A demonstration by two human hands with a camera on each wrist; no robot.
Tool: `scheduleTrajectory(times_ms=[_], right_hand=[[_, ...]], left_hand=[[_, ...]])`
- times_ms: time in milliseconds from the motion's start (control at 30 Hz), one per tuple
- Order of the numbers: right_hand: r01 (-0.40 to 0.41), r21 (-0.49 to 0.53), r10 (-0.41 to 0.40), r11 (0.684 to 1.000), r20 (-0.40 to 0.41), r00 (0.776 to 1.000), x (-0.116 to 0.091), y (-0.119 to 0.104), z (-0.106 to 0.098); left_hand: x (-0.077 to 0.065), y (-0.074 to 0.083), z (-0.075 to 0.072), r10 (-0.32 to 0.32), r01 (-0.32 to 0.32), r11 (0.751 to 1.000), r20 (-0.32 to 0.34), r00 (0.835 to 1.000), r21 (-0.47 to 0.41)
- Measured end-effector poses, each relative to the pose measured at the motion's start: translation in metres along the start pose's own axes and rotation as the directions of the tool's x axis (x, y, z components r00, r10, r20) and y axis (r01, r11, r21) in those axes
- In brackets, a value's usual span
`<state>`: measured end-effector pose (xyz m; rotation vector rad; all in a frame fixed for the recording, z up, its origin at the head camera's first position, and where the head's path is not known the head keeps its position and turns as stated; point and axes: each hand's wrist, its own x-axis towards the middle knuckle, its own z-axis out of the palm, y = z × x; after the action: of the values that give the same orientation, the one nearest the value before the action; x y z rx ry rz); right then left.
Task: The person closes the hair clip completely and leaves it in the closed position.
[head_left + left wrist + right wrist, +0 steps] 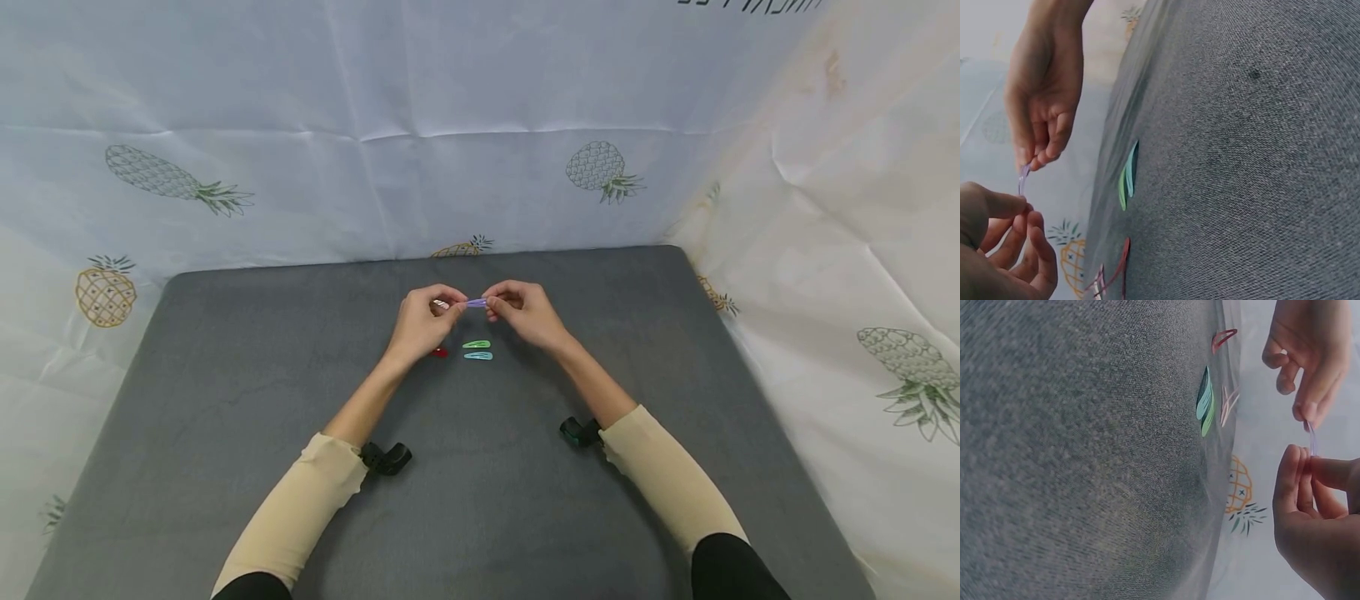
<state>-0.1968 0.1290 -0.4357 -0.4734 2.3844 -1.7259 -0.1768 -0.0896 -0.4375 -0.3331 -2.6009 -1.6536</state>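
Note:
A purple snap hair clip (477, 303) is stretched between both hands above the far part of the table. My left hand (423, 323) pinches one end with thumb and fingertips. On the other end, the thumb and fingers of my right hand (531, 317) pinch too. Below them, a green hair clip (477, 344) and a light blue hair clip (478, 357) lie side by side. Partly behind the left hand in the head view is a red hair clip (441, 352), seen propped open in the right wrist view. A pale pink hair clip (1227, 407) lies near it.
The grey cloth-covered table (247, 400) ends at a white curtain (480, 75) printed with pineapples, which also hangs along the sides. Dark wrist cameras stick out from both forearms, over beige sleeves (667, 475).

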Motion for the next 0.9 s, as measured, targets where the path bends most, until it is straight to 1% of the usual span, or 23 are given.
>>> scheduleTrajectory(times_ms=[233, 400, 633, 900], right_hand=[[-0.020, 0.040, 0.021, 0.999, -0.011, 1.000, 0.0001, 0.0027, 0.0001], [-0.033, 0.055, 0.034, 0.998, -0.015, 0.999, -0.0001, 0.0037, -0.0011], [-0.076, 0.073, 0.076, 0.994, 0.008, 0.997, -0.0013, 0.0023, -0.0021], [-0.088, 0.069, 0.087, 0.994, 0.023, 0.996, -0.0017, 0.0024, -0.0028]], left_hand=[[-0.0009, -0.0019, 0.0005, 0.005, -0.004, 1.000, -0.020, 1.000, 0.019], [-0.0010, -0.0028, -0.0002, 0.002, -0.002, 1.000, -0.012, 1.000, 0.019], [-0.0006, -0.0056, -0.0003, -0.008, 0.008, 1.000, -0.001, 1.000, 0.005], [0.0000, -0.0064, 0.0002, 0.002, -0.002, 1.000, -0.010, 1.000, 0.017]])
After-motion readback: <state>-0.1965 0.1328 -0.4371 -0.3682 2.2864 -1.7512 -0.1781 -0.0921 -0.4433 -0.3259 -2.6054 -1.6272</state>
